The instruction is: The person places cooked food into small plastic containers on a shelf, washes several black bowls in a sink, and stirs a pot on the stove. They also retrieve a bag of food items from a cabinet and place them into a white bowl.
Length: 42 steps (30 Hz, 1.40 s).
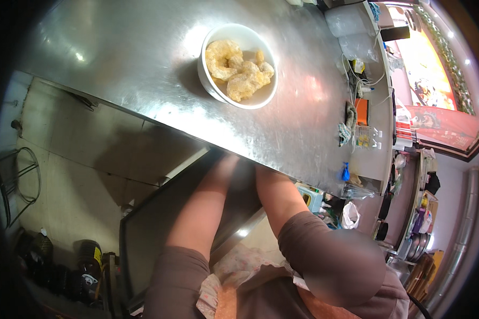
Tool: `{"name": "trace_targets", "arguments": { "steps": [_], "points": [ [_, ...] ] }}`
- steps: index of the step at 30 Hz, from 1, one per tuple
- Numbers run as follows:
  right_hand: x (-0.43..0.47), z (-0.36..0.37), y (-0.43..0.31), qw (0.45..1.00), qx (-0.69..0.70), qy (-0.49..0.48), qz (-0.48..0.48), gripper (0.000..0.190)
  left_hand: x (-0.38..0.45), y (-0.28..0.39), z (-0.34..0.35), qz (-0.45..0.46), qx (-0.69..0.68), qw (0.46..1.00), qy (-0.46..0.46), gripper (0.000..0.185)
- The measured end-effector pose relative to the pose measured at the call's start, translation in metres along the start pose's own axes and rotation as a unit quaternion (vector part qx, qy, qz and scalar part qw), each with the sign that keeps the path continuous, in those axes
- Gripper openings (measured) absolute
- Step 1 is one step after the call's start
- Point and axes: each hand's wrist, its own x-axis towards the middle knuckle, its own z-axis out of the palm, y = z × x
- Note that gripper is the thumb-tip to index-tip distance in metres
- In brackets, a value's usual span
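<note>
Both my forearms reach forward and pass beneath the front edge of a stainless steel table [143, 79], so my left hand and my right hand are out of view. Below the tabletop, a dark panel, perhaps an open door or drawer, lies around and under my arms. On the table stands a round white bowl [274, 81] holding several pieces of battered or fried food [247, 81] with a pale golden crust.
Clear plastic bags [353, 32], white cables, an orange box [362, 111] and a rumpled cloth [345, 133] line the table's far right side. Dark bottles [90, 255] and a black wire stand [22, 183] are at the lower left. Shelves with goods stand at right.
</note>
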Motion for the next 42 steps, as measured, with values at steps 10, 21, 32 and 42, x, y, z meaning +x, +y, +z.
{"name": "trace_targets", "arguments": {
  "steps": [10,21,32,42],
  "points": [
    [0.018,0.013,0.000,0.996,0.002,0.068,0.050,0.017,-0.007,-0.002,0.007,0.005,0.000,1.000,0.006,0.047],
    [0.020,0.016,0.000,0.993,0.011,0.091,0.070,0.016,-0.005,-0.007,0.016,0.007,-0.001,1.000,0.013,0.045],
    [0.020,0.014,-0.004,0.992,0.017,0.097,0.075,0.015,0.000,-0.007,0.025,0.004,-0.003,1.000,0.020,0.044],
    [0.010,0.007,-0.003,0.992,0.024,0.094,0.076,0.015,0.006,-0.007,0.029,-0.007,-0.005,1.000,0.029,0.043]
  ]
}}
